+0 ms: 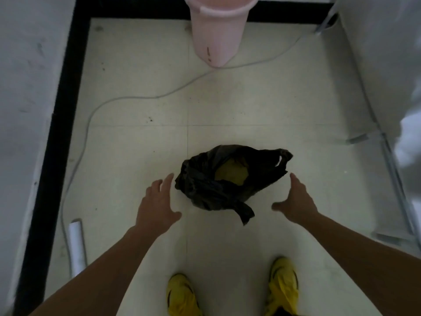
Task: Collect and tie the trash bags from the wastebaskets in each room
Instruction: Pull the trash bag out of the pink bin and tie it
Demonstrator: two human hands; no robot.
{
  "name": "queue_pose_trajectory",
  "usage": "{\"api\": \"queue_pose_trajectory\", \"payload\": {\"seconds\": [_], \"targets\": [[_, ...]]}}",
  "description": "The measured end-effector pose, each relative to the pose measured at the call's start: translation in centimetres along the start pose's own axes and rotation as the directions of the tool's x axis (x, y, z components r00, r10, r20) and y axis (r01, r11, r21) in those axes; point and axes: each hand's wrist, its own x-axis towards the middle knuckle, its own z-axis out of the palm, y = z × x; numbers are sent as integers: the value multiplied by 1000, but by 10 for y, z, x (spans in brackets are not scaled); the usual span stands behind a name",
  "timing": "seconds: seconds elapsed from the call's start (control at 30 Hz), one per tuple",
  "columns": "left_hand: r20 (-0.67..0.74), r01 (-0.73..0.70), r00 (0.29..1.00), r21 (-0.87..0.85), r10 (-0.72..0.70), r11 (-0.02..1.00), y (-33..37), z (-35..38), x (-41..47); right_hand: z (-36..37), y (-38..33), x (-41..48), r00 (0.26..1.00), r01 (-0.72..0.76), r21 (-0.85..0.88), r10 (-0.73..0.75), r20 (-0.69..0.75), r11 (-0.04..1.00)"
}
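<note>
Black plastic sits just below the middle of the frame: the trash bag (205,190) lies on the tiled floor (250,106), out of the pink wastebasket (216,30) that stands well apart at the top centre. Its mouth gapes upward and something yellow (231,175) shows inside. One handle loop (283,157) points to the upper right, and the other handle (245,213) trails to the lower right. The bag is not yet tied.

I have the left hand (157,204) just beside the bag's left edge, fingers straight and spread, holding nothing. Whether its fingertips touch the plastic I cannot tell. The right hand (296,204) hovers near the bag's right side, also wide and empty, thumb out, apart from the plastic.

I judge the step in hand to be the tying, with a hand set on either side to gather the bag. The next move calls for each hand to take one handle, draw both over the opening so the contents stay in, and knot them. Both handles lie toward the right, so the left hand must reach across. A grey cable (91,115) snakes over the floor at the left, away from the bag.
</note>
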Motion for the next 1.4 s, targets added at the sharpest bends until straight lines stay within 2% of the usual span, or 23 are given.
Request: {"api": "queue_pose_trajectory", "payload": {"seconds": [0.1,0.2,0.27,0.33,0.37,0.4,0.47,0.53,0.6,0.7,0.77,0.83,0.93,1.0,1.07,1.13,1.2,1.23,1.3,1.4], "targets": [[-62,-215,973,115,223,970,6,27,46,22,-11,36,962,273,24,-272,-31,962],[-55,-339,935,157,351,928,22,49,96,40,-26,78,872,488,215,-461,-165,846],[-175,-340,924,30,340,940,30,60,124,46,-43,101,842,539,287,-490,-228,792],[-322,-227,940,-333,115,915,31,73,149,55,-54,129,830,552,324,-465,-308,768],[-328,-161,944,-550,-35,819,30,74,160,58,-60,143,833,542,353,-432,-345,763],[-297,-112,940,-736,-170,668,29,75,169,60,-66,153,845,522,415,-386,-369,745],[-229,-101,915,-927,-331,361,26,74,183,61,-77,169,857,509,556,-324,-401,657],[-200,-144,893,-976,-404,164,24,67,194,58,-89,181,831,549,593,-305,-466,588],[-172,-181,890,-983,-422,20,26,57,202,56,-101,188,791,603,596,-303,-531,531],[-96,-162,949,-965,-299,-207,33,44,203,58,-121,177,776,631,681,-281,-565,371],[-16,-88,971,-951,-238,-296,40,45,194,66,-129,163,803,595,751,-248,-541,287],[25,-66,972,-924,-233,-377,44,44,177,78,-133,145,819,567,783,-271,-505,254],[15,-118,954,-900,-299,-419,43,37,161,94,-134,127,754,611,757,-464,-466,233],[2,-123,957,-903,-290,-411,43,35,157,99,-135,123,677,679,681,-591,-439,272],[3,-103,967,-911,-256,-399,45,37,153,100,-137,122,660,722,591,-616,-430,361],[-16,-121,968,-906,-252,-406,51,41,144,99,-138,120,689,704,611,-556,-465,361],[-57,-191,949,-888,-312,-419,51,40,136,89,-136,119,776,616,728,-392,-494,302],[-67,-221,942,-862,-330,-455,48,36,132,82,-135,120,837,531,811,-304,-456,246],[-49,-200,962,-798,-269,-569,36,30,131,67,-133,118,929,322,943,-221,-298,80],[-3,-101,990,-717,-141,-690,34,27,125,55,-134,110,960,147,980,-221,-174,-133]]}}
